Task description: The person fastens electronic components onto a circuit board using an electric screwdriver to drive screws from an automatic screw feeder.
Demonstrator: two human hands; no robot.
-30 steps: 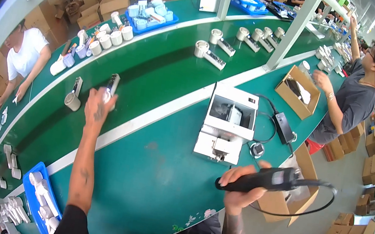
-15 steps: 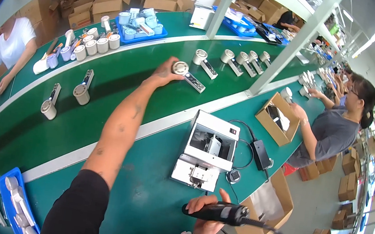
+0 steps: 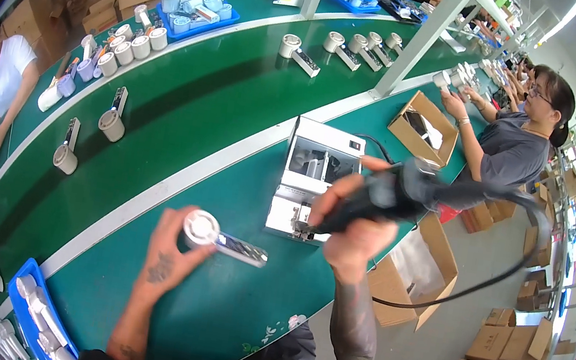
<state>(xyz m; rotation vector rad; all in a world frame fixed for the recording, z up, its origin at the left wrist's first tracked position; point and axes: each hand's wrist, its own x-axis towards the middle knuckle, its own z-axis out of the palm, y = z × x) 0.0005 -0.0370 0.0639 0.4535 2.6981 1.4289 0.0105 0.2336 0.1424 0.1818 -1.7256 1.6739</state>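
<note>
My left hand grips the round head of a white handheld device, perhaps a hair dryer. Its handle points right and shows dark parts inside; the device is over the green table. My right hand is wrapped round a black corded electric screwdriver, blurred by motion. The screwdriver's lower end is at the front of a white box-shaped screw feeder; whether its tip touches cannot be told.
Similar devices lie spaced along the green conveyor beyond a pale rail. At lower left is a blue tray of white parts. Cardboard boxes stand right of the feeder. Co-workers sit at right and far left.
My left hand has brought the device from the conveyor back over the near table. My right hand has raised the screwdriver up and forward to the feeder.
</note>
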